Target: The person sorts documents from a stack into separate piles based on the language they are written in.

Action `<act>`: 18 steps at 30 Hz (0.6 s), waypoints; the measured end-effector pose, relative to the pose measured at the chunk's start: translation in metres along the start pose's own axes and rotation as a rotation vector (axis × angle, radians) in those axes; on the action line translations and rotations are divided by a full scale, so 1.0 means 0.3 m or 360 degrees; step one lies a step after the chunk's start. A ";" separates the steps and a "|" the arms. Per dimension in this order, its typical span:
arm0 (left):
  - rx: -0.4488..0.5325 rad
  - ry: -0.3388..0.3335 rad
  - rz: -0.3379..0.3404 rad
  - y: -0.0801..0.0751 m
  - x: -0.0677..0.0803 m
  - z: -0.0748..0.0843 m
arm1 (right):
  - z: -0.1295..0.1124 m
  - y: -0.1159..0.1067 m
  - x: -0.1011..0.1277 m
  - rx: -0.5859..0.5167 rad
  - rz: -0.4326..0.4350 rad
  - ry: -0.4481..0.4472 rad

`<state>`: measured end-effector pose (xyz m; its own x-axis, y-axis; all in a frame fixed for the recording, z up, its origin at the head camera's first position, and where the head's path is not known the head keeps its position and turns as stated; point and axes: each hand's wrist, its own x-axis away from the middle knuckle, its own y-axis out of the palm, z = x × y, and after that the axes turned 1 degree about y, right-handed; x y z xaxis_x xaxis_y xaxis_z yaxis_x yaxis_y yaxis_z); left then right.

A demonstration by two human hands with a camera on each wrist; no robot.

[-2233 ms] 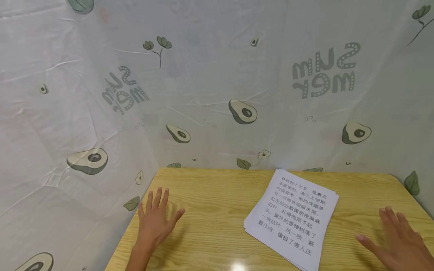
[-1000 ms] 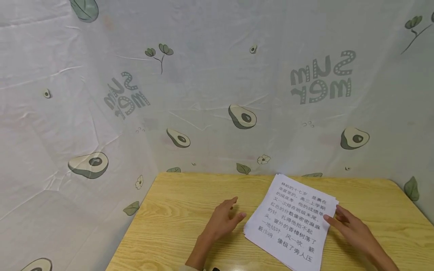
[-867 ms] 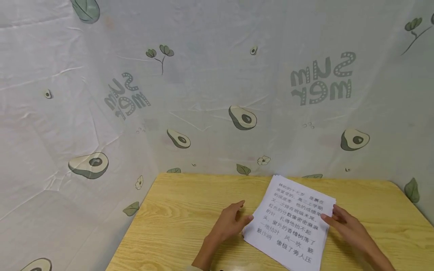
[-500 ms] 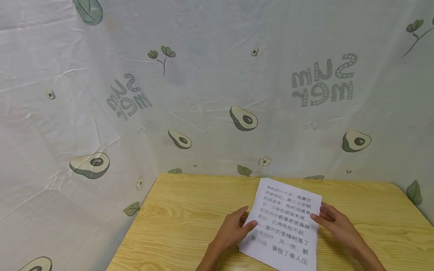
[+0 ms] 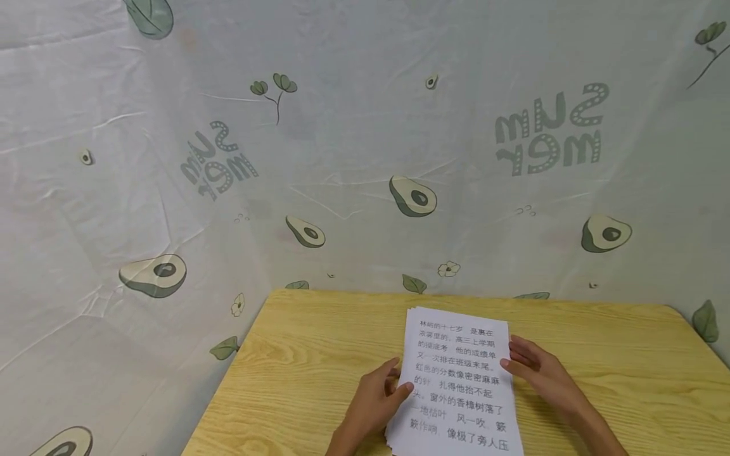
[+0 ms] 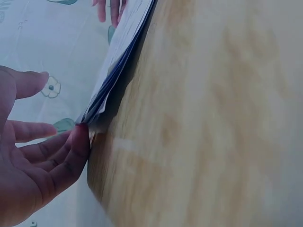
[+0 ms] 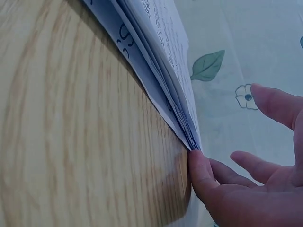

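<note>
Left: cloth backdrop [image 5: 171,190] with avocado print, covers the wall behind and left of the wooden table [image 5: 296,354]. Left hand [image 5: 373,399] sits on the table at the left edge of the paper stack [image 5: 456,386]; thumb lies on the top sheet, fingers relaxed and mostly straight against the stack's side. In the left wrist view a fingertip [image 6: 80,137] touches the stack's corner [image 6: 102,106], the other fingers spread loosely, nothing clasped. Centre: paper stack lies flat on the table, printed text up, roughly square to the table's near edge, sheets slightly fanned. Right: right hand [image 5: 538,373] presses the stack's right edge with extended fingers, thumb on top. Right wrist view: one fingertip [image 7: 199,165] against the sheet edges [image 7: 175,109], the rest spread.
</note>
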<state>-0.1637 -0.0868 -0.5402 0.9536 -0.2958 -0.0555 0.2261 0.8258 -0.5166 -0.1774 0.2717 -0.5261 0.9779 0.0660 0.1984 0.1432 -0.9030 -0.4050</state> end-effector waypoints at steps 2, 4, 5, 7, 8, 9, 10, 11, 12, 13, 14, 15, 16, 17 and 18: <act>0.0006 -0.0003 0.0008 -0.007 0.013 -0.006 | -0.001 0.014 -0.003 -0.0014 -0.0005 -0.0005; 0.0007 -0.0010 0.0012 -0.013 0.023 -0.011 | -0.002 0.023 -0.003 -0.0015 -0.0007 -0.0010; 0.0009 -0.0010 0.0014 -0.015 0.025 -0.012 | -0.001 0.025 -0.001 -0.0013 -0.0007 -0.0010; -0.0008 -0.0013 0.0021 -0.020 0.026 -0.015 | 0.001 0.028 0.004 0.0004 0.0012 -0.0012; -0.0017 -0.0014 0.0028 -0.023 0.025 -0.016 | 0.002 0.029 0.009 0.0016 0.0023 -0.0007; -0.0040 -0.0004 0.0038 -0.027 0.022 -0.017 | 0.003 0.029 0.015 0.0032 0.0037 0.0004; -0.0064 0.0006 0.0052 -0.030 0.017 -0.019 | 0.005 0.028 0.020 0.0049 0.0048 0.0018; -0.0081 0.0018 0.0064 -0.033 0.010 -0.020 | 0.006 0.028 0.026 0.0058 0.0058 0.0037; -0.0107 0.0030 0.0076 -0.037 0.003 -0.021 | 0.007 0.027 0.034 0.0069 0.0067 0.0055; -0.0129 0.0046 0.0092 -0.040 -0.006 -0.022 | 0.009 0.027 0.042 0.0071 0.0068 0.0077; -0.0153 0.0063 0.0106 -0.043 -0.016 -0.023 | 0.010 0.027 0.051 0.0074 0.0064 0.0097; -0.0175 0.0076 0.0119 -0.045 -0.025 -0.024 | 0.011 0.029 0.060 0.0074 0.0061 0.0114; -0.0183 0.0074 0.0127 -0.046 -0.035 -0.025 | 0.011 0.031 0.069 0.0075 0.0051 0.0122; -0.0196 0.0070 0.0133 -0.046 -0.043 -0.024 | 0.012 0.035 0.079 0.0072 0.0042 0.0131; -0.0208 0.0074 0.0139 -0.046 -0.051 -0.024 | 0.012 0.041 0.089 0.0069 0.0035 0.0146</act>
<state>-0.1827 -0.0971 -0.5383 0.9577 -0.2500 -0.1427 0.1122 0.7806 -0.6149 -0.1489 0.2638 -0.5290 0.9630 0.0057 0.2693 0.1305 -0.8844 -0.4481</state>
